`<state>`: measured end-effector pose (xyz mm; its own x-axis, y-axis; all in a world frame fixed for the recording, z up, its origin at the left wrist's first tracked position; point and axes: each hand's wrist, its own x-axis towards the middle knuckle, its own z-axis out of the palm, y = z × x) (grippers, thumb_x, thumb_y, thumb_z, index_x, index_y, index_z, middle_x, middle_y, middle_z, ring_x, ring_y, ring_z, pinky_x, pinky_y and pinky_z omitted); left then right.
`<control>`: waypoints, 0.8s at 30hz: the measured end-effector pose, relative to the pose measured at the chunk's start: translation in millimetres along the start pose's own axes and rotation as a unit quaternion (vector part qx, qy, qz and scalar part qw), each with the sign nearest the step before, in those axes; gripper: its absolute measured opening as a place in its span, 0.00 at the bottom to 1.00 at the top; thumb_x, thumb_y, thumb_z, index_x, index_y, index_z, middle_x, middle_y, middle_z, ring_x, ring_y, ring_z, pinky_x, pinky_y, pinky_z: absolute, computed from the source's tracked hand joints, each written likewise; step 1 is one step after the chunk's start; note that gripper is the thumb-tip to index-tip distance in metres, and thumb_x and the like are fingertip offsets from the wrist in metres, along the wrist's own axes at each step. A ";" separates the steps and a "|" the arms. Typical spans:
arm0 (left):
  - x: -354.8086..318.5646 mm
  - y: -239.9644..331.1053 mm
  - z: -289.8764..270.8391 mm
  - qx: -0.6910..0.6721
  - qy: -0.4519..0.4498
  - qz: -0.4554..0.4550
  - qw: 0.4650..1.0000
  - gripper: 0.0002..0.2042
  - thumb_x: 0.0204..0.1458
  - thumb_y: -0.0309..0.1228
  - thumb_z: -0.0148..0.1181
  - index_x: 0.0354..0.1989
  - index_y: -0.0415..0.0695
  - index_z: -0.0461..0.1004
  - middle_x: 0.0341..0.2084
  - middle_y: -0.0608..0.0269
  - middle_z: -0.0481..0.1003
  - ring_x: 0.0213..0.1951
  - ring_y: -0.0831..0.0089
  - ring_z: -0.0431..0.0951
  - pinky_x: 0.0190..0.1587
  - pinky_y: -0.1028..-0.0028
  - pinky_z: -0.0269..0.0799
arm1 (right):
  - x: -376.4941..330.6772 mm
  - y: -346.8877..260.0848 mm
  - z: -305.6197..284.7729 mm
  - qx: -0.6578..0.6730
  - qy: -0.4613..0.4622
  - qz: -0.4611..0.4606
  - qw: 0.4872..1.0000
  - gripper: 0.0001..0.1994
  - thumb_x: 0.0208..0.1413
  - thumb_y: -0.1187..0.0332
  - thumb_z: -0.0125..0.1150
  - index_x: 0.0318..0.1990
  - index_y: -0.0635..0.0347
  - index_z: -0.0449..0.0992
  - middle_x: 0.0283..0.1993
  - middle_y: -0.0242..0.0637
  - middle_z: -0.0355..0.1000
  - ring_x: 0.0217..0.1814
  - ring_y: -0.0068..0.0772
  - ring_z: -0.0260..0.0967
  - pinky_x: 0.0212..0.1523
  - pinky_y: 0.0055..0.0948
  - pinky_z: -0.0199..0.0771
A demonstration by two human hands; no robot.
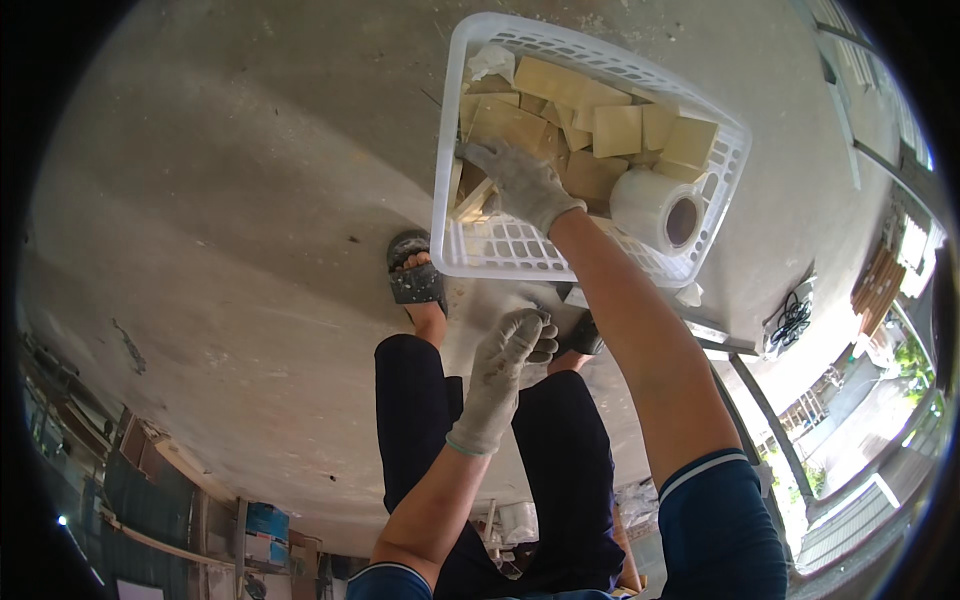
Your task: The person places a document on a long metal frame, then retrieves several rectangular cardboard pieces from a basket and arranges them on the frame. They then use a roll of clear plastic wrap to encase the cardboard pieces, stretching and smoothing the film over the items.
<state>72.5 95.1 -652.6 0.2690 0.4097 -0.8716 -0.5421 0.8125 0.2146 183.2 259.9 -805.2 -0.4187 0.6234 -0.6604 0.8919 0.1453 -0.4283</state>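
Note:
My right hand [525,183], in a grey-white work glove, reaches into a white plastic basket [443,200]. Its fingers stretch out over the pale yellow flat square pieces [507,124] at the basket's left end; I see nothing held in it. The fingertips are partly lost against the pieces. My left hand [506,365], gloved as well, hovers above the floor between my knees, just below the basket. Its fingers are curled in, and whatever they may hold is too small or hidden to name.
A roll of clear film [655,212] lies in the basket's near right corner, and crumpled white material [492,62] in the far left one. My sandalled foot [418,275] rests by the basket. Metal bars [725,340] and a dark coiled cable [792,318] lie on the right.

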 end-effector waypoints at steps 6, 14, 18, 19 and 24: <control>1.4 3.0 0.1 0.011 -0.002 0.006 1.000 0.15 0.67 0.38 0.55 0.51 0.39 0.75 0.40 0.59 0.80 0.41 0.73 0.80 0.46 0.73 0.75 | -4.5 3.2 12.6 -0.011 0.057 -0.033 0.998 0.38 0.43 0.65 0.76 0.64 0.42 0.64 0.60 0.34 0.67 0.61 0.46 0.69 0.56 0.48 0.77; 2.7 3.6 2.1 0.015 0.002 0.015 1.000 0.15 0.66 0.38 0.55 0.51 0.39 0.75 0.39 0.60 0.80 0.40 0.73 0.80 0.45 0.72 0.75 | -4.6 9.3 6.7 0.015 0.048 -0.106 0.993 0.31 0.43 0.62 0.76 0.57 0.46 0.70 0.55 0.33 0.72 0.59 0.43 0.70 0.61 0.40 0.73; 5.8 6.1 2.6 0.027 0.005 0.016 0.999 0.15 0.66 0.39 0.56 0.52 0.40 0.74 0.41 0.61 0.79 0.42 0.73 0.80 0.47 0.73 0.74 | -2.8 4.5 1.3 -0.129 -0.008 -0.114 0.985 0.25 0.44 0.62 0.73 0.53 0.48 0.74 0.55 0.32 0.73 0.57 0.37 0.71 0.60 0.37 0.73; 6.6 7.8 2.2 0.033 0.012 0.025 0.999 0.15 0.66 0.39 0.57 0.53 0.40 0.74 0.41 0.61 0.78 0.42 0.74 0.79 0.48 0.73 0.73 | -5.4 3.1 -1.6 -0.152 0.028 -0.140 0.978 0.24 0.44 0.61 0.73 0.52 0.49 0.75 0.53 0.32 0.73 0.56 0.36 0.71 0.60 0.36 0.73; 7.3 22.8 -1.2 0.119 0.122 0.176 0.970 0.20 0.63 0.38 0.61 0.58 0.38 0.70 0.50 0.62 0.72 0.52 0.77 0.71 0.58 0.73 0.67 | -49.8 9.8 -36.3 -0.164 0.121 -0.190 0.960 0.18 0.49 0.63 0.70 0.48 0.55 0.78 0.43 0.30 0.77 0.52 0.35 0.74 0.49 0.34 0.78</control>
<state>61.2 116.2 -654.6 -0.1115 0.5921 -0.7981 -0.3598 0.7246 0.5878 219.0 258.2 -754.1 -0.7087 0.6314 -0.3150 0.7044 0.6074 -0.3672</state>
